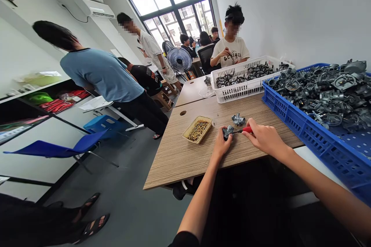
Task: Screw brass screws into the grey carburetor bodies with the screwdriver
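My left hand (pixel 222 143) is closed around a small grey metal carburetor body (pixel 228 131) just above the wooden table (pixel 174 162). In my right hand (pixel 262 136) is a red-handled screwdriver (pixel 247 129), its dark shaft pointing left to the carburetor body. Whether its tip sits in a screw is too small to tell. Just behind my hands a second grey carburetor body (pixel 238 119) lies on the table. Left of my left hand stands a yellowish tray (pixel 185 137) holding many small brass-coloured parts.
A blue crate (pixel 290 119) piled with metal carburetor parts stands at the right. Behind it is a white basket (pixel 240 94) of dark parts. A person (pixel 231 46) works across the table; others stand or sit farther left. Blue chairs (pixel 66 144) and a fan (pixel 179 60) are beyond.
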A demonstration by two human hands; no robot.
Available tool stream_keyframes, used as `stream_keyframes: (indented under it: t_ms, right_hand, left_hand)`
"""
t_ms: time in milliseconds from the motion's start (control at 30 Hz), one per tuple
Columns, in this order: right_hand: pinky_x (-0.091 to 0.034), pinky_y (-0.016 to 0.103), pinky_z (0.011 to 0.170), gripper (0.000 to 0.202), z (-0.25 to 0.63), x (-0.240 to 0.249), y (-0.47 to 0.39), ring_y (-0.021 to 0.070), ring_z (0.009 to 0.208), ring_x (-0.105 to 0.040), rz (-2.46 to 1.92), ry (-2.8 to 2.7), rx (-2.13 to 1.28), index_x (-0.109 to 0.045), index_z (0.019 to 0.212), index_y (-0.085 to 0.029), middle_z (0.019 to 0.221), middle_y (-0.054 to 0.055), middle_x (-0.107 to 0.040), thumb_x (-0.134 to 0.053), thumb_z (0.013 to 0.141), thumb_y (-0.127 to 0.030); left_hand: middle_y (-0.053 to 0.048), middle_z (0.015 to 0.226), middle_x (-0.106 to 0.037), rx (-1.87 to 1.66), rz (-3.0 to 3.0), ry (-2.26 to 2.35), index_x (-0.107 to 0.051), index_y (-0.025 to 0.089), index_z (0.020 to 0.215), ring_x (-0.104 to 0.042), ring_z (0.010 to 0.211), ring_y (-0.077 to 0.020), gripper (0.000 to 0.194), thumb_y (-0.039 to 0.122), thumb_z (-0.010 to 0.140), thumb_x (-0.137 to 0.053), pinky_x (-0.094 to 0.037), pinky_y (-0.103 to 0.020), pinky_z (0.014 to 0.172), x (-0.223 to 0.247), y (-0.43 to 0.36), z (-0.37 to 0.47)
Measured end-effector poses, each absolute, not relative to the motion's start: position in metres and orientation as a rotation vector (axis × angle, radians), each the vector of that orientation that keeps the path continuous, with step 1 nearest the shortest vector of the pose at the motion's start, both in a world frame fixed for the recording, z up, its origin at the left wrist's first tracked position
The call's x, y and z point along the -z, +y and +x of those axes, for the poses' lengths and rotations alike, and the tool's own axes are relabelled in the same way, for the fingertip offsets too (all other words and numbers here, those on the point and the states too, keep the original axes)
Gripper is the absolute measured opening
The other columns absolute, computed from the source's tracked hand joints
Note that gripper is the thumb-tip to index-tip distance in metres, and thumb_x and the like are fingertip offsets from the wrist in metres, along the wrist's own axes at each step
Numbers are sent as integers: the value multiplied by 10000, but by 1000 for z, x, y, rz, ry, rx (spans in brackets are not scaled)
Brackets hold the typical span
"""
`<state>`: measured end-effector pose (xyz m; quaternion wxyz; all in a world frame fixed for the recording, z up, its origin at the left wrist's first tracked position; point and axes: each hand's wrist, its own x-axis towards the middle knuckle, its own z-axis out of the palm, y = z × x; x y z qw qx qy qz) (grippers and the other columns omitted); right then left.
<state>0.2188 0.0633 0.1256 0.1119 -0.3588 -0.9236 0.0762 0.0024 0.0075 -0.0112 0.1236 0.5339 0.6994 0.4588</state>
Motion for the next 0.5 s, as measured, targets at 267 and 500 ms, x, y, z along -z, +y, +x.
stream_keyframes:
  t_ms: [267, 500]
  right_hand:
    - [-360, 293, 606, 296, 218, -128, 62, 281, 856, -761, -1092, -2736, -191, -480, 1187, -193, 936, 100, -781, -385, 1073, -449]
    - [-369, 291, 618, 332, 218, -125, 64, 278, 868, -762, -1076, -2681, -226, -458, 1202, -205, 947, 97, -783, -392, 1063, -499]
  left_hand:
    - [-39, 1076, -659, -1331, 1555, 2050, -485, 243, 1211, -613, 924, -195, 315, 296, 916, -581, -466, -316, 887, 9, 6, 4]
    - [-38, 1063, -660, -1359, 1561, 2035, -493, 243, 1189, -610, 918, -192, 288, 307, 923, -583, -458, -307, 874, 8, 6, 4]
